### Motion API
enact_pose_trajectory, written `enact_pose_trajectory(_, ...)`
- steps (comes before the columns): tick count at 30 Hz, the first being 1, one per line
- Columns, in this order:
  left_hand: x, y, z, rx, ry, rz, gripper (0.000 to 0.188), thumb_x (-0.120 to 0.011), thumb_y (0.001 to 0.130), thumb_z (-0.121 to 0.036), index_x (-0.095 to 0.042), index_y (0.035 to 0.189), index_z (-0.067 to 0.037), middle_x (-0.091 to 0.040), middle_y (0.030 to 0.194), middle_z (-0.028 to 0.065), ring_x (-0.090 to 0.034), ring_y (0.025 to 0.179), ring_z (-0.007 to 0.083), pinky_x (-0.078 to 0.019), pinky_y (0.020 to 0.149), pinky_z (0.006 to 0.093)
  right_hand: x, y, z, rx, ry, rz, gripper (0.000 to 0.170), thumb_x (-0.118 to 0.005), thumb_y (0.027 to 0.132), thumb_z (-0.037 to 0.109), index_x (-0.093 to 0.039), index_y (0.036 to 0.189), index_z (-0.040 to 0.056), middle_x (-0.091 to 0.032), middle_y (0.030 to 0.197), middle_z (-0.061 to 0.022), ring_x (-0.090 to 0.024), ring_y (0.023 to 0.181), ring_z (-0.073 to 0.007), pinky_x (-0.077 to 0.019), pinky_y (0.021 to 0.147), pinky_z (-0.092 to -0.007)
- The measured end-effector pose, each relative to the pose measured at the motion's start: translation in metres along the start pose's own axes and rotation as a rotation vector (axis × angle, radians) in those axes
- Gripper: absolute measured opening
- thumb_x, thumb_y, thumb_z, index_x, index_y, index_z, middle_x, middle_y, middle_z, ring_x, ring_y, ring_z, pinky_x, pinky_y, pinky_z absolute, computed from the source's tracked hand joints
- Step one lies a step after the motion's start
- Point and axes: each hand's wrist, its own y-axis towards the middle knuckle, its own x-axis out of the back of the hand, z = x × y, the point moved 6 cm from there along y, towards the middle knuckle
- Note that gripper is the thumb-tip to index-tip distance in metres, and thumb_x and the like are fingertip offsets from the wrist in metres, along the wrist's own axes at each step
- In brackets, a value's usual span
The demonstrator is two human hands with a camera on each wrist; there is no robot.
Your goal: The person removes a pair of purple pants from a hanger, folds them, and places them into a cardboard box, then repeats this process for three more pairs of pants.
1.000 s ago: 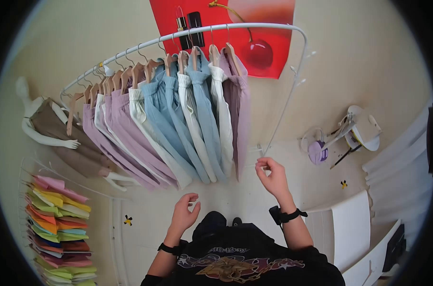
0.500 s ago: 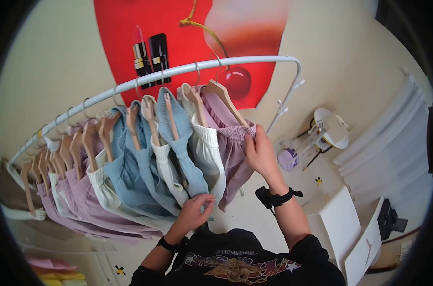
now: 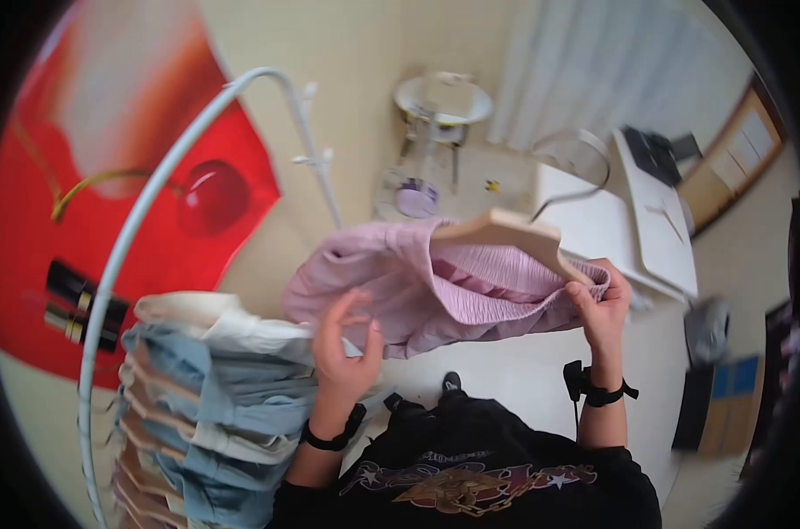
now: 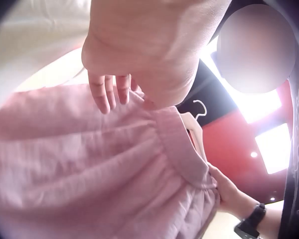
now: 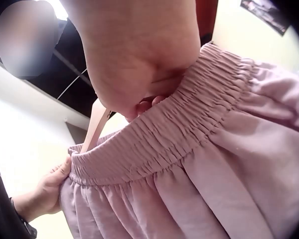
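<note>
Pink elastic-waisted bottoms (image 3: 391, 282) hang on a wooden hanger (image 3: 497, 231), held off the rack in front of the body. My right hand (image 3: 604, 309) grips the waistband at the hanger's near end, thumb on top. In the head view my left hand (image 3: 345, 353) is beside the hanging cloth, thumb and fingers apart. Its fingers (image 4: 102, 94) extend loosely along the pink cloth in the left wrist view. The gathered waistband (image 5: 154, 134) spans the right wrist view, where my right fingers are partly hidden behind it. The hanger's hook (image 3: 585, 189) is free of the rail.
To the left, a white clothes rack (image 3: 122, 256) carries blue garments (image 3: 232, 388) and white ones (image 3: 250, 326) on wooden hangers. Behind it is a red poster (image 3: 250, 150). A small round table (image 3: 453, 101) and a white table (image 3: 576, 212) stand farther off.
The pink bottoms and hanger have come off the rail and moved right with my right hand, which reached them half a second ago. The view has turned right; my left hand has risen.
</note>
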Motion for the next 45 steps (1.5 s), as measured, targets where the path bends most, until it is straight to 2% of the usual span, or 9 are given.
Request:
enact_pose_trajectory(6, -0.155, 0.044, -0.053, -0.556, 0.251, 0.365, 0.074, -0.088, 0.084, -0.054, -0.069, 0.138, -0.008, -0.057, 0.152, 0.0208, -0.053, 0.139, 0.0468, -0.0452, 0.114, 0.0554, 0.120, -0.127, -0.045, -0.147, -0.225, -0.263, 0.029, -0.097, 0.081, 0.017, -0.075, 0.089, 0.0009, -0.076, 0.078, -0.0035, -0.070, 0.071, -0.0088, -0.0554, 0.064, -0.0258)
enact_pose_trajectory(9, -0.209, 0.002, 0.054, -0.469, 0.037, 0.674, 0.067, -0.087, 0.085, -0.051, -0.071, 0.133, -0.007, -0.069, 0.136, 0.0190, -0.065, 0.126, 0.0413, -0.0539, 0.104, 0.0493, 0.105, -0.176, -0.114, -0.215, -0.354, -0.316, 0.032, -0.098, 0.078, 0.020, -0.073, 0.086, 0.0010, -0.075, 0.075, -0.0048, -0.069, 0.068, -0.0091, -0.0549, 0.063, -0.0262)
enact_pose_trajectory(11, -0.249, -0.033, 0.098, -0.245, 0.077, 0.942, 0.053, -0.087, 0.088, -0.042, -0.074, 0.126, -0.007, -0.078, 0.110, 0.0158, -0.076, 0.099, 0.0354, -0.0607, 0.084, 0.0414, 0.124, -0.194, -0.148, -0.257, -0.384, -0.339, 0.032, -0.098, 0.079, 0.021, -0.073, 0.086, 0.0011, -0.075, 0.074, -0.0043, -0.069, 0.068, -0.0090, -0.0548, 0.063, -0.0264)
enact_pose_trajectory(14, -0.295, -0.036, 0.055, -0.318, 0.035, 0.828, 0.039, -0.085, 0.091, -0.031, -0.076, 0.121, -0.008, -0.078, 0.092, 0.0142, -0.077, 0.077, 0.0334, -0.0602, 0.068, 0.0373, 0.181, -0.186, -0.153, -0.381, -0.401, -0.255, 0.035, -0.095, 0.082, 0.024, -0.074, 0.098, 0.0014, -0.076, 0.081, -0.0072, -0.073, 0.073, -0.0150, -0.0562, 0.067, -0.0297)
enact_pose_trajectory(17, -0.358, -0.034, -0.004, -0.294, 0.030, 0.854, 0.030, -0.082, 0.093, -0.023, -0.077, 0.119, -0.008, -0.079, 0.096, 0.0153, -0.078, 0.079, 0.0341, -0.0605, 0.069, 0.0384, 0.247, -0.153, -0.116, -0.139, -0.702, -0.278, 0.052, -0.090, 0.084, 0.027, -0.069, 0.128, 0.0057, -0.074, 0.106, -0.0163, -0.072, 0.092, -0.0347, -0.0579, 0.083, -0.0413)
enact_pose_trajectory(22, -0.463, -0.067, -0.044, -0.296, 0.005, 1.018, 0.024, -0.077, 0.097, -0.017, -0.078, 0.119, -0.007, -0.079, 0.096, 0.0167, -0.078, 0.080, 0.0349, -0.0606, 0.071, 0.0388, 0.303, -0.138, -0.133, 0.129, -0.827, -0.222, 0.044, -0.085, 0.082, 0.017, -0.071, 0.123, 0.0077, -0.073, 0.103, -0.0125, -0.071, 0.091, -0.0338, -0.0559, 0.084, -0.0426)
enact_pose_trajectory(32, -0.703, -0.067, -0.085, -0.394, -0.168, 1.203, 0.017, -0.067, 0.100, -0.008, -0.078, 0.113, -0.007, -0.078, 0.095, 0.0132, -0.075, 0.080, 0.0332, -0.0584, 0.070, 0.0373, 0.487, -0.185, -0.193, -0.276, -0.956, -0.616, 0.021, -0.074, 0.081, 0.002, -0.063, 0.099, 0.0050, -0.066, 0.090, -0.0143, -0.062, 0.081, -0.0388, -0.0492, 0.073, -0.0465)
enact_pose_trajectory(42, -0.960, -0.067, -0.115, -0.326, -0.450, 1.324, 0.017, -0.068, 0.101, -0.017, -0.077, 0.114, -0.010, -0.078, 0.094, 0.0134, -0.075, 0.082, 0.0347, -0.0587, 0.069, 0.0392, 0.687, -0.185, -0.186, -0.673, -0.952, -0.878, 0.017, -0.069, 0.092, 0.001, -0.060, 0.105, -0.0010, -0.066, 0.089, -0.0208, -0.065, 0.086, -0.0420, -0.0530, 0.076, -0.0475)
enact_pose_trajectory(45, -0.997, -0.053, -0.114, -0.317, -0.436, 1.337, 0.017, -0.067, 0.103, -0.017, -0.077, 0.114, -0.008, -0.078, 0.095, 0.0149, -0.075, 0.083, 0.0357, -0.0588, 0.070, 0.0391, 0.713, -0.172, -0.205, -0.705, -0.819, -0.941, 0.015, -0.070, 0.093, 0.000, -0.060, 0.104, -0.0010, -0.069, 0.088, -0.0165, -0.069, 0.075, -0.0312, -0.0550, 0.072, -0.0394)
